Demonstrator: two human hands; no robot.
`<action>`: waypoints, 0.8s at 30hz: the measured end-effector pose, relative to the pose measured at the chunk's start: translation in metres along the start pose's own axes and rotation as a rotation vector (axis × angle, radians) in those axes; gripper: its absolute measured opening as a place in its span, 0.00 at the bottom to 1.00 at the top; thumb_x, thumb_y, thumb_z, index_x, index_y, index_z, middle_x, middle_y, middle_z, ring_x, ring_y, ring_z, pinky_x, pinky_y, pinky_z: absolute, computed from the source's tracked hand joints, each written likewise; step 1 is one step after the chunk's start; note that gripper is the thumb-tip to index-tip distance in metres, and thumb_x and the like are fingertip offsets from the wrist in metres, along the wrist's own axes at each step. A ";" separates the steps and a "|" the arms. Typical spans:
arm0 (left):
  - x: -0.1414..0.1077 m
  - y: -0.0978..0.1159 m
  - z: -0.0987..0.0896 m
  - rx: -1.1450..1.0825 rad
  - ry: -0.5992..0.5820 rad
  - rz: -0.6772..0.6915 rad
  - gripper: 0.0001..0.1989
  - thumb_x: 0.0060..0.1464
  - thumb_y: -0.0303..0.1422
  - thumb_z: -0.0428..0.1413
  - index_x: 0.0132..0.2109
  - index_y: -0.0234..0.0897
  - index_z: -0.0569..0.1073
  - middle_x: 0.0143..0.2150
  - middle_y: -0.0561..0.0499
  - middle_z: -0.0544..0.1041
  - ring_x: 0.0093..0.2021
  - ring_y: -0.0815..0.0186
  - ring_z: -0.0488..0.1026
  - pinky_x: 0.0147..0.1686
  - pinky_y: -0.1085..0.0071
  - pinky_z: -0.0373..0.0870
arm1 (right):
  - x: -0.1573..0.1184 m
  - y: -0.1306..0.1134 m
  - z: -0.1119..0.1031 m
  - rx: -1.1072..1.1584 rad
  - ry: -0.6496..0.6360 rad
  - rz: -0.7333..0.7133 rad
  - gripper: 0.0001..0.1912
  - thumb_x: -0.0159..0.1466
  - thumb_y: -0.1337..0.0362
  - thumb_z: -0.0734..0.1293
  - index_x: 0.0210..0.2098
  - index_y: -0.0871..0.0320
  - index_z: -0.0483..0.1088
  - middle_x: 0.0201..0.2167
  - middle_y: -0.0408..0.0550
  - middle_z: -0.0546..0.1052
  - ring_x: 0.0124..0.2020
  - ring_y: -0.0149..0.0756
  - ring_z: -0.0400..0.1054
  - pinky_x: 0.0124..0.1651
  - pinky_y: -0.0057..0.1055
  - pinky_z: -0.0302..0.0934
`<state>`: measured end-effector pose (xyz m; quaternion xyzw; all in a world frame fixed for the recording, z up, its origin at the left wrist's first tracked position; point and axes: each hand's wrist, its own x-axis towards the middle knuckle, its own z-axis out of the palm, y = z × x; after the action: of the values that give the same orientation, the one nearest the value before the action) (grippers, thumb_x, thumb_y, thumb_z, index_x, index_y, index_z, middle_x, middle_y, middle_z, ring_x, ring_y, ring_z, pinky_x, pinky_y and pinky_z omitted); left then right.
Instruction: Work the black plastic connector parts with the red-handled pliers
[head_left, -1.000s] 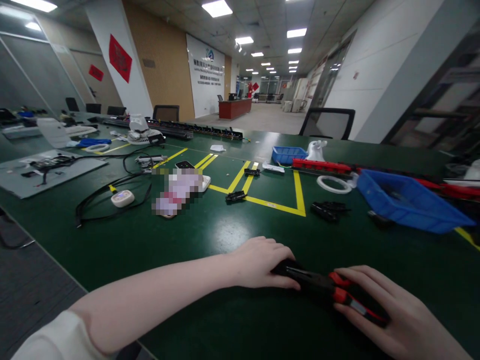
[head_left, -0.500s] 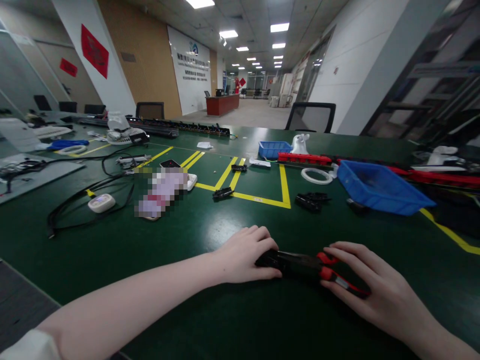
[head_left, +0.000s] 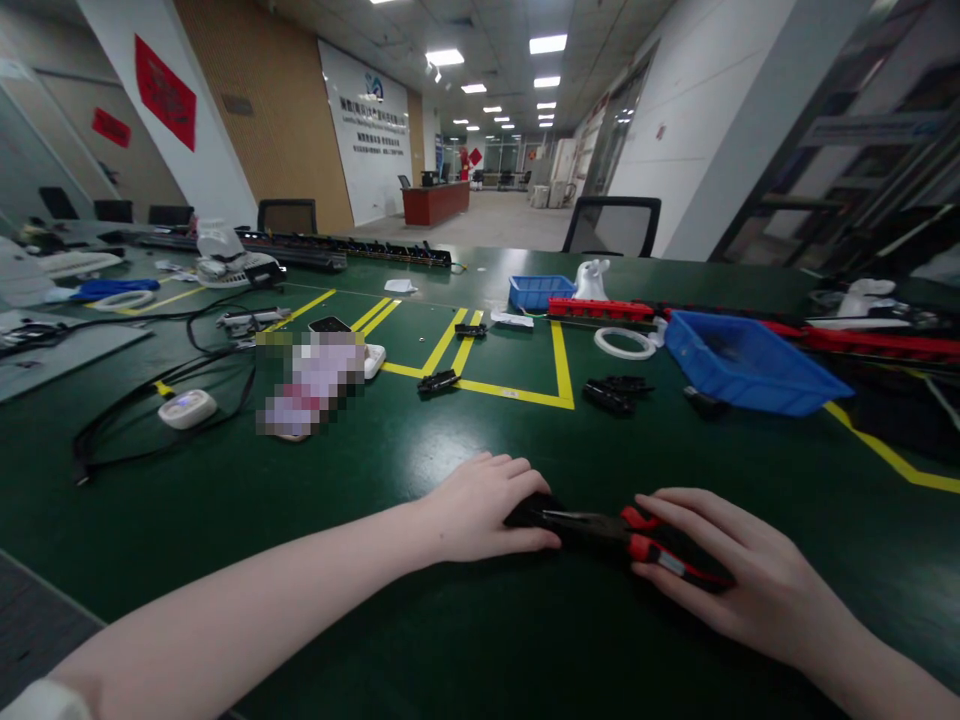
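My left hand (head_left: 499,508) rests low over the green table, closed round a small black part (head_left: 531,511) that its fingers partly cover. From the right, my right hand (head_left: 739,565) grips long-nose pliers (head_left: 639,540) by their red and black handles. The pliers' narrow jaws point left and reach the black part beside my left thumb and forefinger. Whether the jaw tips are clamped on it I cannot tell. Beyond my hands lie similar black parts: one (head_left: 438,383) on the yellow tape, another (head_left: 471,330) behind it, and a small cluster (head_left: 616,393) to the right.
A large blue bin (head_left: 750,365) stands at right, a smaller blue bin (head_left: 541,291) behind. Between them are a white ring (head_left: 624,344) and a red strip (head_left: 600,310). At left lie a blurred phone-like object (head_left: 315,385), black cables (head_left: 112,425) and a white device (head_left: 187,408).
The view has shifted slightly, so the table things sit a little further left. The pliers' handles look closer to my left hand. Both hands keep their holds.
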<state>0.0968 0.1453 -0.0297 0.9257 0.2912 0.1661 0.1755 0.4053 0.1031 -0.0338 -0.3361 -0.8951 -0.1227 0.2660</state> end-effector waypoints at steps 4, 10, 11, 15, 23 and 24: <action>0.001 0.001 -0.001 -0.025 -0.041 0.002 0.19 0.64 0.48 0.59 0.51 0.38 0.73 0.46 0.49 0.79 0.45 0.59 0.76 0.44 0.64 0.68 | -0.002 -0.004 0.000 0.051 -0.022 0.045 0.20 0.66 0.56 0.69 0.55 0.56 0.71 0.47 0.55 0.78 0.42 0.39 0.77 0.42 0.33 0.76; 0.001 0.004 -0.005 -0.025 -0.078 -0.026 0.19 0.64 0.47 0.58 0.52 0.37 0.73 0.47 0.48 0.79 0.46 0.58 0.76 0.45 0.62 0.69 | -0.005 -0.005 0.002 0.124 -0.061 0.119 0.21 0.67 0.56 0.69 0.57 0.54 0.69 0.47 0.53 0.77 0.43 0.40 0.77 0.42 0.34 0.75; 0.002 0.004 -0.005 -0.024 -0.083 -0.027 0.19 0.65 0.47 0.58 0.52 0.36 0.73 0.47 0.48 0.79 0.46 0.58 0.76 0.45 0.62 0.69 | -0.005 -0.005 0.003 0.131 -0.048 0.116 0.21 0.67 0.55 0.68 0.58 0.54 0.69 0.47 0.53 0.77 0.42 0.40 0.77 0.42 0.34 0.75; 0.001 0.005 -0.004 -0.014 -0.080 -0.032 0.19 0.64 0.46 0.58 0.52 0.35 0.73 0.46 0.48 0.79 0.46 0.58 0.76 0.45 0.62 0.68 | -0.005 -0.008 0.003 0.159 -0.034 0.128 0.22 0.68 0.56 0.67 0.60 0.54 0.67 0.48 0.53 0.75 0.42 0.39 0.76 0.42 0.33 0.75; 0.001 0.005 -0.004 -0.032 -0.076 -0.035 0.19 0.64 0.46 0.59 0.51 0.35 0.73 0.46 0.49 0.79 0.45 0.59 0.76 0.45 0.63 0.68 | -0.008 -0.011 0.004 0.194 -0.015 0.209 0.22 0.67 0.54 0.68 0.59 0.51 0.69 0.49 0.52 0.77 0.45 0.41 0.77 0.48 0.38 0.75; 0.001 0.005 -0.004 -0.033 -0.076 -0.036 0.19 0.64 0.46 0.59 0.51 0.35 0.73 0.46 0.49 0.79 0.45 0.59 0.76 0.44 0.63 0.68 | -0.009 -0.009 0.005 0.193 -0.013 0.195 0.23 0.67 0.55 0.69 0.60 0.51 0.69 0.49 0.52 0.78 0.45 0.42 0.77 0.49 0.39 0.75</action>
<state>0.0987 0.1428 -0.0241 0.9228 0.2983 0.1322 0.2047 0.4027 0.0932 -0.0433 -0.3948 -0.8676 -0.0073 0.3021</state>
